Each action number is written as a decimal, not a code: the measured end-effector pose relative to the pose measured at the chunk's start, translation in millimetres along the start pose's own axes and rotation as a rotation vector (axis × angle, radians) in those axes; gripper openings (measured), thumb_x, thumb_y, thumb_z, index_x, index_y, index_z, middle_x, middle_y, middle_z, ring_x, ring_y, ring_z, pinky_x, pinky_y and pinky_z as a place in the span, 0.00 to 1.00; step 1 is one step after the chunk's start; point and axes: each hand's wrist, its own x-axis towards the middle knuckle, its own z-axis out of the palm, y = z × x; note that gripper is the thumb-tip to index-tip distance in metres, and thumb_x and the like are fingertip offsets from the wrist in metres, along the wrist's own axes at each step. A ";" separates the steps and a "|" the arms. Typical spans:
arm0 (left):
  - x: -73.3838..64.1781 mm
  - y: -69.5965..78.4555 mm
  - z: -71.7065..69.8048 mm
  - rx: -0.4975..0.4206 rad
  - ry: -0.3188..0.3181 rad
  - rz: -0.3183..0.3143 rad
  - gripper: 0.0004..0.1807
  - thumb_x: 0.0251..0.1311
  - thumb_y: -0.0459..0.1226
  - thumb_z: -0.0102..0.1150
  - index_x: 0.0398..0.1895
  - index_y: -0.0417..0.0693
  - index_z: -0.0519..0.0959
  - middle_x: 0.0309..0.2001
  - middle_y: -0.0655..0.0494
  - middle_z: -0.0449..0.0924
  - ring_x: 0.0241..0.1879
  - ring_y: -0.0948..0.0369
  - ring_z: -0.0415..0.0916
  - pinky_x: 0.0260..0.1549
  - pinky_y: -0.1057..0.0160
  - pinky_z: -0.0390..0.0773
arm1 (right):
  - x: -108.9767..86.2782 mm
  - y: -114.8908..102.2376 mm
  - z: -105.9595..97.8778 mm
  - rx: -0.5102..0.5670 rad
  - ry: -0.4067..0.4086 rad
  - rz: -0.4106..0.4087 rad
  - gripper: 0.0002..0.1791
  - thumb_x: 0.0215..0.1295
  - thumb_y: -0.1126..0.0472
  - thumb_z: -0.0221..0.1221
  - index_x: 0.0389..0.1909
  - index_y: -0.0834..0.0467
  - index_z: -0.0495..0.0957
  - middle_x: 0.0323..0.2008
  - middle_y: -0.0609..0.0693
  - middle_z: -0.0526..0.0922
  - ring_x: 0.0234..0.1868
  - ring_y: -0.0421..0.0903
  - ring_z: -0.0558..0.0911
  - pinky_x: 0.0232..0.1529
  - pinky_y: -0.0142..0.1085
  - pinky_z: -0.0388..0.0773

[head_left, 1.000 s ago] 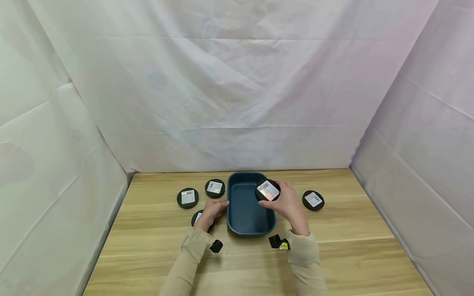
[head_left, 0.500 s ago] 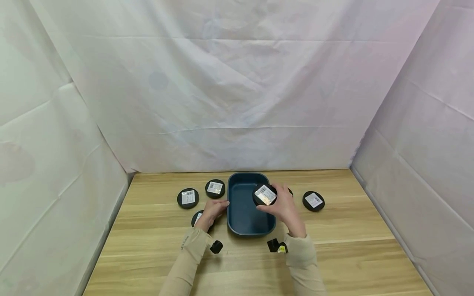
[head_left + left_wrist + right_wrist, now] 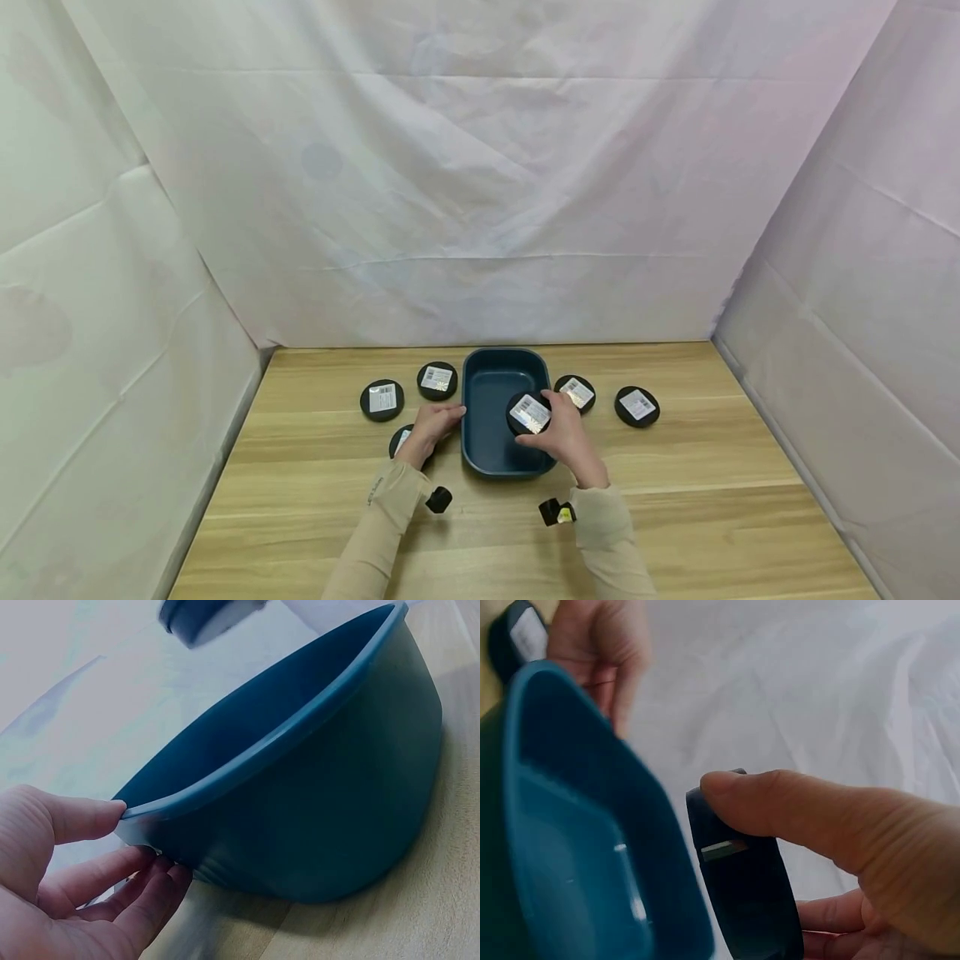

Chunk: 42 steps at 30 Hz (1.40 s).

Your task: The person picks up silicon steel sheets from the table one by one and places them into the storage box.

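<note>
A deep blue rectangular plastic bin (image 3: 491, 446) with rounded corners stands mid-table. At its left rim is my left hand (image 3: 431, 427); the left wrist view shows the thumb on the rim (image 3: 247, 765) and the fingertips below against the outer wall. My right hand (image 3: 567, 437) grips a thick black disc (image 3: 529, 414) with a white barcode label, thumb on one side and fingers on the other. This disc is tilted over the bin's right part in the head view. In the right wrist view the held disc (image 3: 750, 900) appears beside the bin's rim, apart from it.
Similar labelled discs lie on the wooden table (image 3: 315, 492): two at left (image 3: 382, 401) and back left (image 3: 437, 381), one partly hidden by my left wrist (image 3: 400, 439), two to the right, a nearer disc (image 3: 577, 394) and a farther disc (image 3: 637, 407). White cloth (image 3: 480, 208) walls the table.
My right hand has carried its disc left and nearer to me, further over the bin, uncovering another disc on the table behind the hand. My left hand stays at the rim.
</note>
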 end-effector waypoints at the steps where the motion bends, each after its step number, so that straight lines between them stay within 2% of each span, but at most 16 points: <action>1: -0.1 0.2 0.0 0.000 -0.001 -0.001 0.18 0.56 0.31 0.60 0.47 0.25 0.77 0.38 0.46 0.83 0.35 0.65 0.77 0.42 0.64 0.76 | 0.2 1.7 2.5 0.002 0.000 0.001 0.49 0.38 0.56 0.76 0.60 0.72 0.64 0.55 0.69 0.68 0.54 0.62 0.70 0.55 0.53 0.68; 14: 0.2 -0.7 -0.2 0.001 -0.006 -0.004 0.18 0.56 0.32 0.60 0.46 0.25 0.78 0.38 0.46 0.83 0.35 0.64 0.77 0.42 0.63 0.76 | 4.8 20.8 32.5 -0.017 -0.012 0.012 0.49 0.34 0.57 0.77 0.58 0.72 0.66 0.50 0.66 0.70 0.47 0.58 0.72 0.52 0.50 0.71; 21: 1.8 -1.9 -0.2 0.009 -0.012 0.003 0.18 0.56 0.31 0.60 0.47 0.25 0.77 0.41 0.42 0.82 0.36 0.63 0.77 0.46 0.59 0.76 | 5.9 24.1 45.2 -0.037 -0.009 -0.021 0.49 0.30 0.58 0.78 0.56 0.74 0.66 0.49 0.67 0.70 0.49 0.60 0.71 0.53 0.51 0.70; 24: 1.4 -1.2 0.0 0.007 -0.010 0.003 0.18 0.56 0.31 0.60 0.47 0.25 0.77 0.42 0.41 0.82 0.37 0.63 0.77 0.48 0.57 0.76 | 7.2 25.1 50.2 -0.032 -0.017 -0.031 0.48 0.30 0.59 0.78 0.54 0.75 0.66 0.48 0.68 0.69 0.47 0.61 0.70 0.52 0.52 0.70; 26: 0.9 -0.5 0.3 0.009 -0.007 0.001 0.18 0.56 0.31 0.59 0.47 0.25 0.77 0.42 0.40 0.82 0.37 0.63 0.77 0.48 0.57 0.76 | 8.3 27.3 53.9 -0.060 -0.007 -0.054 0.47 0.31 0.56 0.78 0.53 0.75 0.67 0.46 0.67 0.69 0.45 0.60 0.70 0.49 0.50 0.72; 31: 0.8 -0.4 0.6 0.010 -0.002 -0.007 0.18 0.57 0.31 0.59 0.47 0.25 0.77 0.43 0.39 0.81 0.36 0.63 0.77 0.46 0.59 0.76 | 9.9 26.2 59.5 -0.112 -0.026 -0.014 0.47 0.31 0.54 0.78 0.52 0.73 0.68 0.45 0.66 0.70 0.44 0.59 0.71 0.49 0.49 0.72; 32: 0.7 -0.4 0.6 0.008 -0.001 -0.011 0.18 0.57 0.31 0.59 0.47 0.25 0.77 0.44 0.38 0.81 0.36 0.63 0.77 0.46 0.59 0.76 | 9.7 23.7 59.1 -0.110 -0.045 0.018 0.47 0.30 0.57 0.78 0.52 0.73 0.68 0.45 0.66 0.70 0.44 0.59 0.71 0.50 0.51 0.71; 35: -0.4 -0.1 -0.2 0.010 -0.011 0.000 0.19 0.57 0.32 0.59 0.48 0.25 0.76 0.44 0.37 0.80 0.37 0.63 0.77 0.46 0.58 0.76 | 9.7 23.2 62.6 -0.155 -0.069 0.056 0.47 0.30 0.55 0.79 0.53 0.72 0.69 0.44 0.64 0.70 0.44 0.58 0.71 0.49 0.50 0.72; 39: -12.5 11.4 0.5 0.018 -0.033 0.013 0.20 0.59 0.31 0.57 0.50 0.22 0.74 0.47 0.33 0.78 0.39 0.61 0.77 0.51 0.53 0.74 | 9.5 21.9 65.3 -0.195 -0.086 0.080 0.45 0.30 0.55 0.79 0.50 0.71 0.70 0.42 0.62 0.70 0.43 0.58 0.71 0.47 0.50 0.73; 42: -12.0 11.2 0.6 0.019 -0.033 0.012 0.20 0.59 0.30 0.57 0.50 0.21 0.73 0.47 0.33 0.77 0.39 0.61 0.77 0.51 0.52 0.73 | 9.9 20.4 66.1 -0.198 -0.098 0.093 0.43 0.30 0.57 0.79 0.48 0.71 0.70 0.40 0.61 0.69 0.42 0.58 0.70 0.46 0.50 0.74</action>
